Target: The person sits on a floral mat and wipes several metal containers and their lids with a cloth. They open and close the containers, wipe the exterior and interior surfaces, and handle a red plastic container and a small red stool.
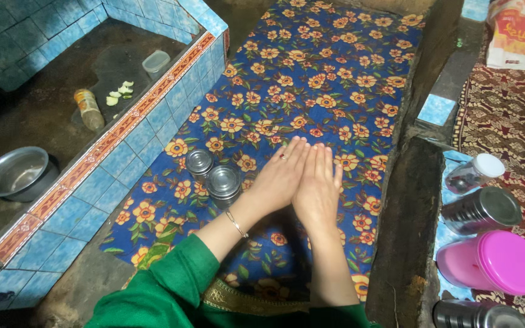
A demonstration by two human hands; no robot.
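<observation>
On the blue floral cloth (311, 79), the left hand (281, 176) and right hand (318, 189) lie flat, open and empty, side by side, just right of two small steel tins (214, 175).

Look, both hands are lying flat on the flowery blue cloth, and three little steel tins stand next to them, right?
Not three: the head view shows two steel tins beside the left hand and right hand, which lie flat on the flowery blue cloth.

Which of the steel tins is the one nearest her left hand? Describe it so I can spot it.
Find the blue flowered cloth in the middle. Two round steel tins stand on it beside the left hand. The larger tin is nearer the hand; the smaller tin sits behind it.
</observation>
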